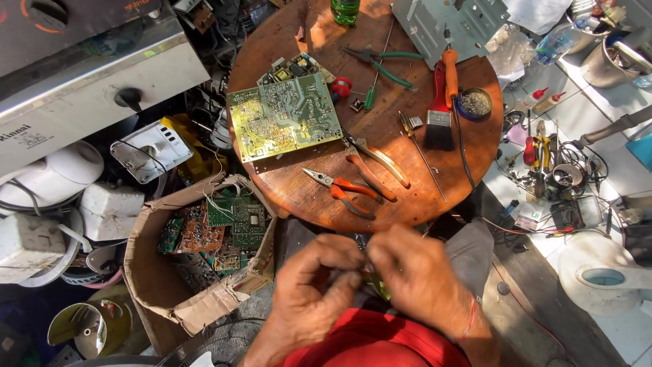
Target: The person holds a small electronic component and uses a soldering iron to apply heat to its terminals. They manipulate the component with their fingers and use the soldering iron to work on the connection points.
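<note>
Circuit board [284, 117] on table [407, 197]; pliers [341, 191] right; box [178, 299] left.

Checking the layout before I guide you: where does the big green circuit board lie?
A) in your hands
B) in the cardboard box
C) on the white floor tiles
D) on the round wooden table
D: the big green circuit board lies flat on the round wooden table, left of the pliers.

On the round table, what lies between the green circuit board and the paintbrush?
In the head view, a small screwdriver and bare wood lie between the green circuit board and the paintbrush on the round table.
</note>
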